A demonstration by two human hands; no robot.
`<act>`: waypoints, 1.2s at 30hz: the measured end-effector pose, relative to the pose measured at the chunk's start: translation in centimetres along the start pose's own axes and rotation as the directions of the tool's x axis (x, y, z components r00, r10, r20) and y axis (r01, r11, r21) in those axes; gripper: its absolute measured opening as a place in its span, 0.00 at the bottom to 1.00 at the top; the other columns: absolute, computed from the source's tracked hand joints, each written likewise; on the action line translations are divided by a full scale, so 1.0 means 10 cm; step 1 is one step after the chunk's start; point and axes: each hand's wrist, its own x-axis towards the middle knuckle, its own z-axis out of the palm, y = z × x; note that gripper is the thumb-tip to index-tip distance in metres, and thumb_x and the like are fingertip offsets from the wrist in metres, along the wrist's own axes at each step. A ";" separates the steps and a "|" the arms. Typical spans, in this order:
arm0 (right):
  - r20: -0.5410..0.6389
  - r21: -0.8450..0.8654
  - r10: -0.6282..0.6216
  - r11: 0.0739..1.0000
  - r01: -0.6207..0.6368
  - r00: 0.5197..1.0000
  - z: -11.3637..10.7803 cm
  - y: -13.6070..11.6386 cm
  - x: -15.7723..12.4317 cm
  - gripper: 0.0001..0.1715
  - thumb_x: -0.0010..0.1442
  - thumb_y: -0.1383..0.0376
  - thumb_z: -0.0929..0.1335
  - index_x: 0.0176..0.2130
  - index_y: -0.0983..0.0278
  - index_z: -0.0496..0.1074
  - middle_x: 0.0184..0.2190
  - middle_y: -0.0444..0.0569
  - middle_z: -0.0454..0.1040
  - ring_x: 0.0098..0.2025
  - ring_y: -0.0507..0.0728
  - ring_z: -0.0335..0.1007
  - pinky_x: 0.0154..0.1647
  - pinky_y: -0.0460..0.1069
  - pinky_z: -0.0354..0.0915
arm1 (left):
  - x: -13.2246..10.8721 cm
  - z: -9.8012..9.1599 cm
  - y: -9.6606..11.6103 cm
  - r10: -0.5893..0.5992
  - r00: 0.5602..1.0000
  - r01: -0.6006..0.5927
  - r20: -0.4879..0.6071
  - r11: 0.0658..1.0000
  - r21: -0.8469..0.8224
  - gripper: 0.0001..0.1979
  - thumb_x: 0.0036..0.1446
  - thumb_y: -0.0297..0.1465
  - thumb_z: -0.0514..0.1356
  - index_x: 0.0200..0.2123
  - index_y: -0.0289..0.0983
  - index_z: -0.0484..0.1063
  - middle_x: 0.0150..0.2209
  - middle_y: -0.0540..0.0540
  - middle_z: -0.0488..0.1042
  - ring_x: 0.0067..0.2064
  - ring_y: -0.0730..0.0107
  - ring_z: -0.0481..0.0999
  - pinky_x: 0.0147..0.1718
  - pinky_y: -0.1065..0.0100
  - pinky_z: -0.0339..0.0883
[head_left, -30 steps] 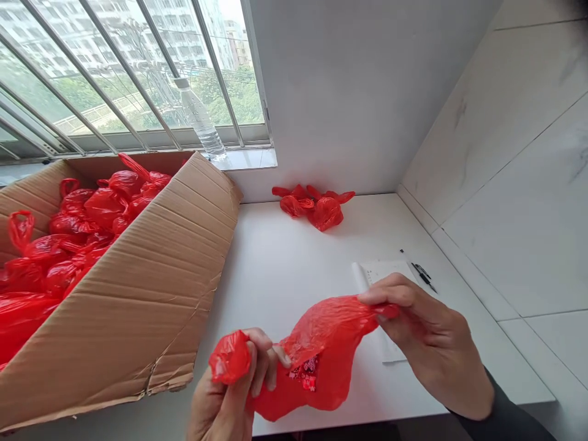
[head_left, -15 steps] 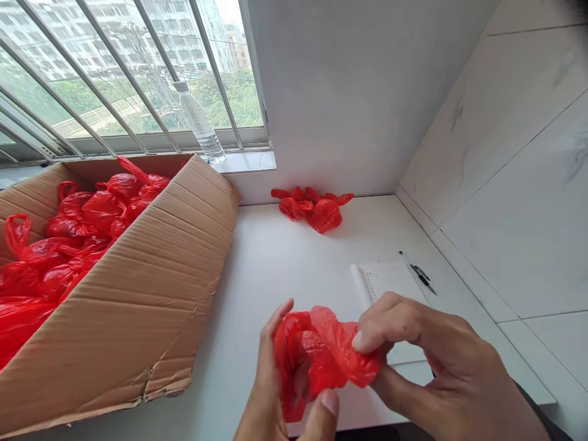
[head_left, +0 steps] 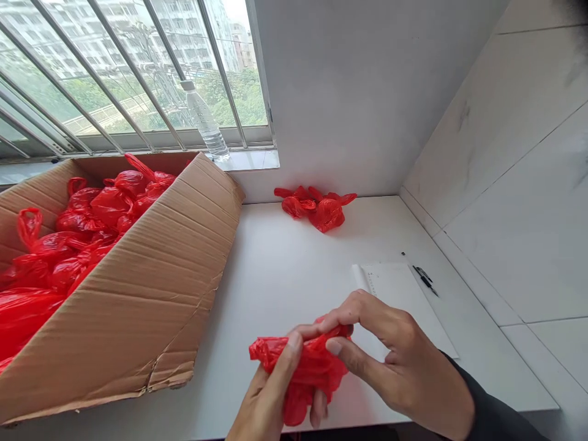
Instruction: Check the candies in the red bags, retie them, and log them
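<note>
A crumpled red plastic bag [head_left: 316,364] is between my two hands, above the front edge of the white table. My left hand [head_left: 275,380] grips its left side, thumb on top and fingers behind and below. With thumb and fingertips, my right hand [head_left: 386,349] pinches the bag's upper right edge. Folds hide whether anything lies inside it. To the left, a cardboard box [head_left: 151,288] holds several knotted red bags [head_left: 110,208]. Two more red bags [head_left: 316,208] sit at the back of the table, against the wall.
An open notebook [head_left: 404,294] lies on the right of the table [head_left: 275,263], with a black pen [head_left: 426,280] and its small cap beside it. On the window sill a clear water bottle [head_left: 206,125] leans against the bars. A tiled wall [head_left: 519,202] borders the right side.
My hands have come closer together and slightly left. The bag's open loop has collapsed into a gathered bunch, and my left thumb now presses on top. The view has shifted slightly.
</note>
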 end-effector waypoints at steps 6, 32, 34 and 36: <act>0.087 0.133 -0.035 0.991 0.023 0.996 0.09 0.07 0.00 0.05 0.64 0.61 0.71 0.41 0.59 0.76 0.38 0.43 0.75 0.43 0.52 0.71 0.45 0.46 0.66 | 0.14 -0.09 0.11 0.168 0.986 -0.168 0.022 0.986 -0.012 0.12 0.57 0.41 0.66 0.33 0.38 0.74 0.30 0.49 0.71 0.31 0.72 0.70 0.32 0.71 0.65; 0.049 -0.018 0.087 0.996 -0.086 0.995 0.25 0.72 0.09 0.06 0.66 0.67 0.66 0.39 0.61 0.74 0.44 0.49 0.74 0.48 0.56 0.70 0.51 0.52 0.65 | 0.33 -0.62 -0.55 0.754 0.559 -0.432 0.346 -0.092 0.897 0.32 0.67 0.22 0.49 0.72 0.39 0.47 0.69 0.40 0.59 0.70 0.60 0.56 0.67 0.57 0.54; -0.016 -0.098 0.141 0.985 -0.142 0.990 0.13 0.88 0.01 0.08 0.67 0.66 0.65 0.37 0.61 0.73 0.40 0.48 0.75 0.45 0.56 0.70 0.46 0.51 0.66 | 0.26 -0.81 -0.71 0.747 0.563 -0.396 0.353 -0.131 0.909 0.32 0.67 0.22 0.50 0.72 0.41 0.49 0.68 0.43 0.61 0.70 0.58 0.56 0.69 0.54 0.50; -0.054 -0.158 0.236 0.957 -0.242 0.970 0.04 1.03 -0.09 0.10 0.68 0.62 0.64 0.35 0.60 0.73 0.38 0.48 0.76 0.43 0.57 0.71 0.36 0.50 0.65 | 0.18 -0.98 -0.85 0.731 0.594 -0.351 0.336 -0.140 0.926 0.33 0.66 0.21 0.50 0.71 0.45 0.51 0.67 0.45 0.64 0.69 0.59 0.58 0.68 0.53 0.50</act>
